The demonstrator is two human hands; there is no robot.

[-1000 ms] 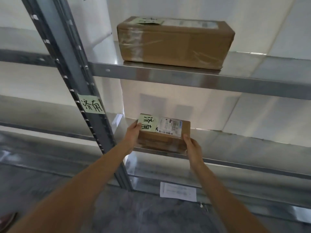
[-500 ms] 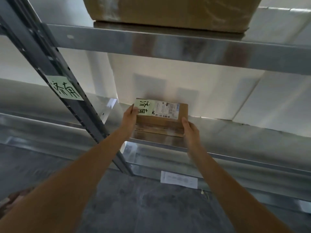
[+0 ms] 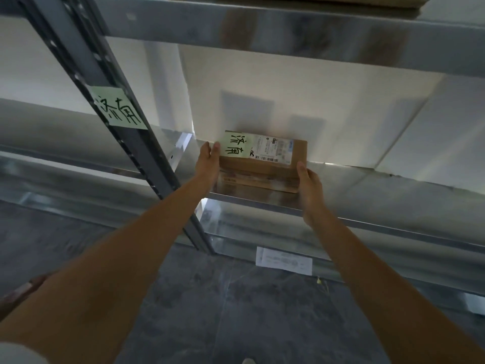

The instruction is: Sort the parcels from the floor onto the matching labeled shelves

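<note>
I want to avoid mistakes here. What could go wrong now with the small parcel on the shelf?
1. The parcel sits near the front edge of the metal shelf; if released there, it might slide off.
2. The left hand lies beside the green note and could peel it when pulling away.
3. The right hand is close to the shelf lip and could scrape on it.
</note>
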